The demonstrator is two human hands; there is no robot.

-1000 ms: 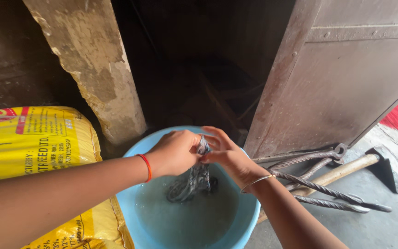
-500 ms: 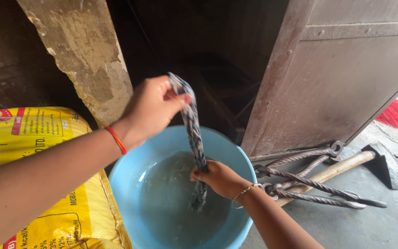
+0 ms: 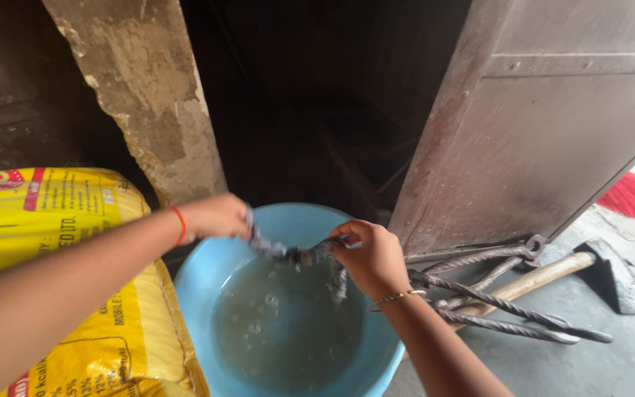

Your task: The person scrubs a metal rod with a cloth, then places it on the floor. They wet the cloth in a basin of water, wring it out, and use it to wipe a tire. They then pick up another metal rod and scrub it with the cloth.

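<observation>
**Wringing the cloth over the basin**

We hold the wet patterned cloth (image 3: pixel 292 254) twisted between both fists, the left hand (image 3: pixel 214 217) and the right hand (image 3: pixel 369 254) each closed tight on an end, just above the cloudy water in the blue basin (image 3: pixel 207 276). We judge it best to twist the ends opposite ways, low over the basin so drips land inside, not on the yellow sack (image 3: pixel 60 220) beside it or the axe (image 3: pixel 597 268) beyond

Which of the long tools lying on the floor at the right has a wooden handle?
The axe: its pale wooden handle ends in a dark metal head at the far right. The twisted iron rods crossing it are all metal, with looped ends.
</observation>
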